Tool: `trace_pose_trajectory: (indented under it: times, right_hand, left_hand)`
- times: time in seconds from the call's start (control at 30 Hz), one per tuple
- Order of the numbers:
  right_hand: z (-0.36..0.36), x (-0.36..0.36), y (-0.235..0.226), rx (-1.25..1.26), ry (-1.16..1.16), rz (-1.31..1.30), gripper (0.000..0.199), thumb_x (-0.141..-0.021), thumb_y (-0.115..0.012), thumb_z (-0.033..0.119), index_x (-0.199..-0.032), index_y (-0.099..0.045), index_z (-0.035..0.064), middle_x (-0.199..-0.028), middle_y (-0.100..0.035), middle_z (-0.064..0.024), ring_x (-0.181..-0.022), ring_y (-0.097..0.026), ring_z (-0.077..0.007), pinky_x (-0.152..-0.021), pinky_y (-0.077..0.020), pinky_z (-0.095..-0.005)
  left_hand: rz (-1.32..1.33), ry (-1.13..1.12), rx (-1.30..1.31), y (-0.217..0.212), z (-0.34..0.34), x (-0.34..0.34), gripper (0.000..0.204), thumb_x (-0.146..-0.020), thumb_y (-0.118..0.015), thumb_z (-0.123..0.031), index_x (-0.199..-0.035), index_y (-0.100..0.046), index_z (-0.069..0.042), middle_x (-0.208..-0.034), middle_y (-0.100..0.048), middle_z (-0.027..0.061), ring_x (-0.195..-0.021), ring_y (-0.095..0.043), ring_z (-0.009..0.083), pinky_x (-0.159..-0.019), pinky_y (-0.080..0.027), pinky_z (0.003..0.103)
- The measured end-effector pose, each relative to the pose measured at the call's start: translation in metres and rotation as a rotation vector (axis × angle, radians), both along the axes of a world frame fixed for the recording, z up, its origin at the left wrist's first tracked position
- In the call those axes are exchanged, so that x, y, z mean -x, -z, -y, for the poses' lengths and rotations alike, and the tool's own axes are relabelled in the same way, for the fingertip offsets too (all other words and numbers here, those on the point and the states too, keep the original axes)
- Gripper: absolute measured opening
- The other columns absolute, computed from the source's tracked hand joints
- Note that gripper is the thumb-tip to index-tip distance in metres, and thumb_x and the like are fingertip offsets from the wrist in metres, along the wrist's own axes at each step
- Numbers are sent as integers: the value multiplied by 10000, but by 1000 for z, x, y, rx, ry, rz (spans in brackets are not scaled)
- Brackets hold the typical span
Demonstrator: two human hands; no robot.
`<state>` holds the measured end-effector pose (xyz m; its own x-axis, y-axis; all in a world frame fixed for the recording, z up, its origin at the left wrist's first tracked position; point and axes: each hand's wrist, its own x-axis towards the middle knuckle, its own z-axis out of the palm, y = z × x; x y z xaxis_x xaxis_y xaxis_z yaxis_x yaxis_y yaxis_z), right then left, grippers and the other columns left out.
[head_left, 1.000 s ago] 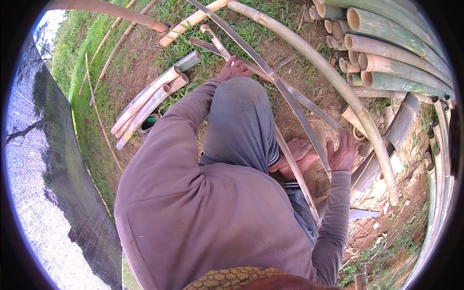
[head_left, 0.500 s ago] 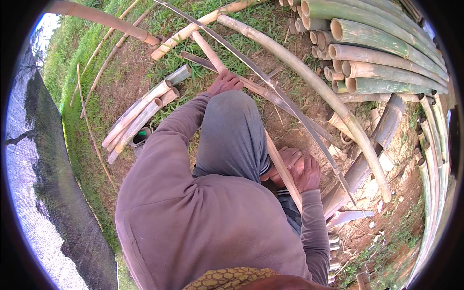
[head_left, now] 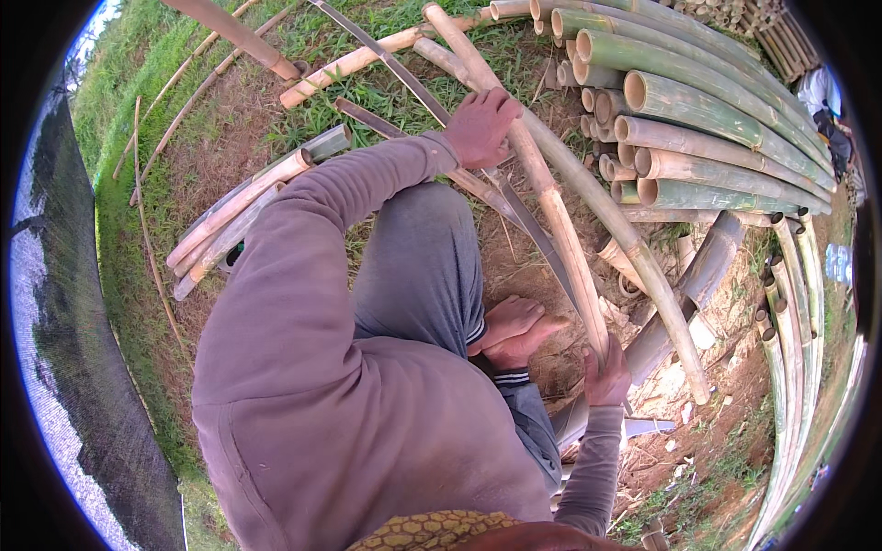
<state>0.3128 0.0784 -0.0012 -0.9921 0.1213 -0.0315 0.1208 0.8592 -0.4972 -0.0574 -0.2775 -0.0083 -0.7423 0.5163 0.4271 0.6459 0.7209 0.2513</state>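
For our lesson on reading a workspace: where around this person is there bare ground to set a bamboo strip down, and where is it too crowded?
Bare dirt lies between the grass and the split bamboo slats at the person's left. Another open patch is the reddish soil beyond the right hand. Crowded: the stacked green bamboo poles, and around the left hand, where poles and strips cross.

Bamboo strip point(head_left: 560, 230) between both hands — pole stack point(head_left: 698, 138) right.

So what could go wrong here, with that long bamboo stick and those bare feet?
The bare feet sit right under the long bamboo strip, so a slip could perhaps scrape them. The left hand and right hand grip it bare, so split edges might cut or splinter. Loose bamboo pieces nearby could trip someone.
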Motion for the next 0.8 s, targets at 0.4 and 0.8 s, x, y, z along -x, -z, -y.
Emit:
trace_pose_trajectory:
  times: [0.4, 0.8]
  right_hand:
    - [-96, 108, -39, -86, -132, -80, 513, -917, -832, 261, -1327, -651, 10, -1063, -738, -280, -956, -720, -501, -797, -576, -518]
    - [-112, 129, -27, -131, -248, -69, 515, -905, -836, 267, -1310, -663, -1, -1083, -736, -278, -957, -728, -471, -821, -584, -505]
  left_hand:
    - [1401, -1181, -1459, 146, -186, 35, 719, -971, -770, -389, -1536, -451, -79, -1471, -603, 161, -1364, -596, 296, -1080, -496, 598]
    - [1545, -526, -1749, 132, -195, -46, 692, -1051, -686, -360, -1579, -256, -236, -1568, -469, 106, -1391, -549, 366, -1118, -449, 656]
